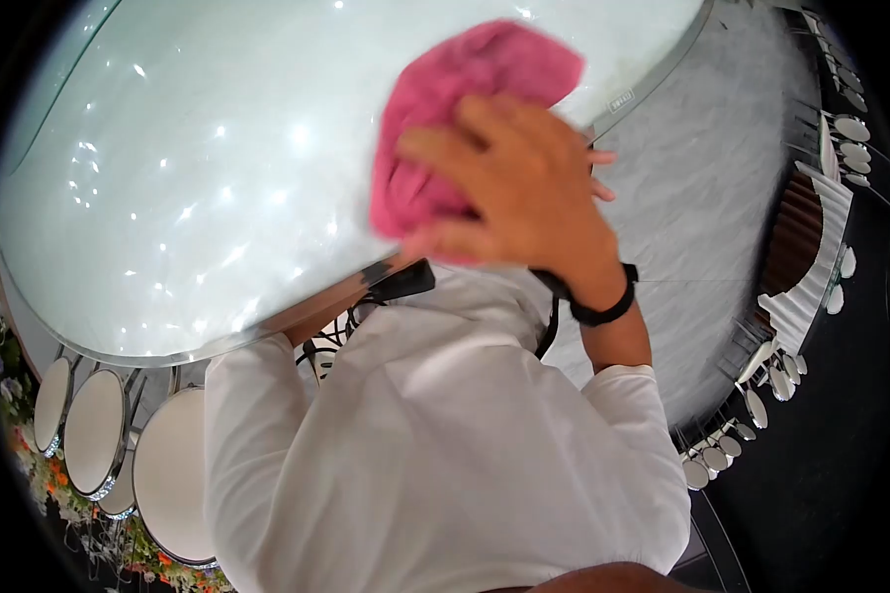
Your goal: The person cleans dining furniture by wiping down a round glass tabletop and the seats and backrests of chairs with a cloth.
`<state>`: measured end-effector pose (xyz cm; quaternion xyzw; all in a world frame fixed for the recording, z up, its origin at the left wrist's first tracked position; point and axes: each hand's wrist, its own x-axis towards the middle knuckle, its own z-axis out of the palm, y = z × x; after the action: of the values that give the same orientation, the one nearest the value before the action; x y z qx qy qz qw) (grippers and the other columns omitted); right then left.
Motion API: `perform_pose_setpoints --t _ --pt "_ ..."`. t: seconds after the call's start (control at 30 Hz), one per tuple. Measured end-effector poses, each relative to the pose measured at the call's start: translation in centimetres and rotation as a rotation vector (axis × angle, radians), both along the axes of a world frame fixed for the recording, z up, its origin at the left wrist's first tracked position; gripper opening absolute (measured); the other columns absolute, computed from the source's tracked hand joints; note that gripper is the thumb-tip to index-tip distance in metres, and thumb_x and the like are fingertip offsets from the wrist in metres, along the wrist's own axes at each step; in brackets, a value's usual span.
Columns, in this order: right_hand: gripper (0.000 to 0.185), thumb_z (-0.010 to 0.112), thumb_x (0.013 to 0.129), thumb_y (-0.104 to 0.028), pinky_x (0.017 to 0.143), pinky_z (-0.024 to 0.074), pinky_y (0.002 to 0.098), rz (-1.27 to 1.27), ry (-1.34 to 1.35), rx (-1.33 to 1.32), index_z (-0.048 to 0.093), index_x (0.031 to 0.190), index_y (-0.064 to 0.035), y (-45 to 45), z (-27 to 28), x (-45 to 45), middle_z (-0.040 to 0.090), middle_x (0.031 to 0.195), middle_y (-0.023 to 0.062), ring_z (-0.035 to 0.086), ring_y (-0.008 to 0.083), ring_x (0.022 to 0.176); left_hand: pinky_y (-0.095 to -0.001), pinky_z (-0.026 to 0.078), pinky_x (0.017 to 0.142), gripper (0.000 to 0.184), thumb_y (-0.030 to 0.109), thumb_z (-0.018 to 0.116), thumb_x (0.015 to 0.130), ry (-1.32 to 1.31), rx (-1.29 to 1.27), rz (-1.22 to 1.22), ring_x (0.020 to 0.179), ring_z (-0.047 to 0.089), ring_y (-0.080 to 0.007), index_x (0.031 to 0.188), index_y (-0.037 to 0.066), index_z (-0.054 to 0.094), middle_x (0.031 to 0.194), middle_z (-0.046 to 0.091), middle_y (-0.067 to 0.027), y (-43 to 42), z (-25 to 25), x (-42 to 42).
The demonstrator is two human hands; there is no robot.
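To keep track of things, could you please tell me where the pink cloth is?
In the head view, the pink cloth is at upper centre, over the glossy tabletop near its right-hand edge, beneath the right hand.

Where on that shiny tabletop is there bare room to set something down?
The broad patch of glossy tabletop between its curved left rim and the pink cloth looks bare. It's crowded where the right hand covers the cloth.

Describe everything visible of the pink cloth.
The pink cloth is soft-looking fabric, perhaps microfibre, bunched with creases and folds, its outline irregular. It lies on the glossy pale tabletop near the edge. The right hand covers its lower right, palm down, fingers spread. Blur hides the weave; whether it is damp cannot be told.
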<state>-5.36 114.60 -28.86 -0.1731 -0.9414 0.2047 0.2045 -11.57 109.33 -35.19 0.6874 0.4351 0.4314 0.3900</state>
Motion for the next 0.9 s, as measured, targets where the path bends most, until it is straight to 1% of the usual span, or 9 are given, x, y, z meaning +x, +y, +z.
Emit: perform_pose_setpoints --t 0.07,0.1,0.17,0.27,0.3,0.5,0.73,0.8,0.9 --pt "0.038 0.074 0.076 -0.042 0.082 0.0484 0.0423 -0.225 -0.159 0.135 0.066 0.101 -0.014 2.8 -0.1 1.4 0.06 0.099 0.0065 0.06 0.0282 0.091 -0.0348 0.051 0.091 0.068 0.044 0.07 0.09 -0.004 -0.011 -0.001 0.107 0.064 -0.0271 0.137 -0.002 0.05 0.127 0.063 -0.0155 0.0 0.2 -0.3" --pt "0.038 0.074 0.076 -0.042 0.082 0.0484 0.0423 -0.223 -0.159 0.132 0.066 0.101 -0.014 3.5 0.4 1.7 0.06 0.099 0.0065 0.06 0.0282 0.091 -0.0348 0.051 0.091 0.068 0.044 0.07 0.09 -0.007 -0.014 -0.006 0.107 0.064 -0.0271 0.137 -0.002 0.05 0.127 0.063 -0.0155 0.0 0.3 -0.5" --pt "0.035 0.055 0.092 -0.023 0.103 0.034 0.0571 -0.404 -0.288 -0.026 0.06 0.122 -0.006 4.2 1.6 1.7 0.049 0.138 0.0264 0.049 0.0426 0.124 -0.0347 0.051 0.091 0.068 0.043 0.07 0.09 -0.017 -0.017 -0.022 0.108 0.063 -0.027 0.136 -0.002 0.051 0.127 0.063 -0.0156 -0.1 0.1 -1.2" --pt "0.037 0.057 0.091 -0.022 0.108 0.0255 0.063 -0.391 -0.158 0.158 0.055 0.125 -0.0069 6.5 0.7 2.3 0.037 0.15 0.0266 0.039 0.0468 0.133 -0.0347 0.05 0.091 0.067 0.043 0.07 0.09 -0.033 -0.033 -0.022 0.108 0.063 -0.0269 0.136 -0.002 0.051 0.127 0.063 -0.0156 -0.6 0.4 -1.1" --pt "0.035 0.056 0.093 -0.021 0.113 0.0252 0.0562 -0.403 -0.192 0.191 0.054 0.123 -0.003 7.7 0.5 2.6 0.038 0.15 0.0263 0.037 0.0458 0.136 -0.0347 0.05 0.091 0.067 0.043 0.07 0.09 -0.035 -0.034 -0.023 0.108 0.063 -0.0269 0.136 -0.002 0.051 0.127 0.063 -0.0156 -0.5 0.3 -1.0" --pt "0.033 0.054 0.095 -0.017 0.11 0.0324 0.0443 -0.548 -0.011 0.06 0.051 0.123 0.0018 14.0 -1.3 4.7 0.044 0.145 0.0274 0.042 0.0449 0.132 -0.0346 0.05 0.091 0.066 0.042 0.071 0.09 -0.05 -0.046 -0.025 0.108 0.063 -0.0267 0.136 -0.001 0.051 0.126 0.064 -0.0156 -1.3 0.5 -1.3" --pt "0.033 0.054 0.095 -0.017 0.107 0.0355 0.0467 -0.531 -0.047 0.22 0.052 0.123 0.0007 10.2 -1.8 3.7 0.048 0.138 0.027 0.047 0.0462 0.125 -0.0345 0.05 0.092 0.065 0.04 0.071 0.089 -0.074 -0.062 -0.032 0.109 0.063 -0.0265 0.135 -0.001 0.052 0.126 0.064 -0.0157 -2.1 0.3 -1.7" --pt "0.033 0.056 0.094 -0.018 0.102 0.0395 0.0488 -0.472 0.093 0.346 0.053 0.121 0.0002 7.1 -2.7 3.3 0.05 0.136 0.0252 0.049 0.0452 0.121 -0.0345 0.05 0.092 0.064 0.04 0.071 0.089 -0.084 -0.072 -0.037 0.109 0.063 -0.0264 0.135 -0.001 0.052 0.126 0.064 -0.0157 -2.2 0.2 -1.8" --pt "0.037 0.069 0.082 -0.034 0.104 0.0369 0.0494 -0.391 0.075 0.313 0.061 0.108 -0.0094 2.8 -3.1 3.4 0.06 0.124 0.0142 0.053 0.0364 0.121 -0.0344 0.05 0.092 0.064 0.039 0.071 0.089 -0.103 -0.085 -0.042 0.109 0.063 -0.0263 0.135 -0.001 0.052 0.126 0.064 -0.0157 -2.4 0.1 -2.1"
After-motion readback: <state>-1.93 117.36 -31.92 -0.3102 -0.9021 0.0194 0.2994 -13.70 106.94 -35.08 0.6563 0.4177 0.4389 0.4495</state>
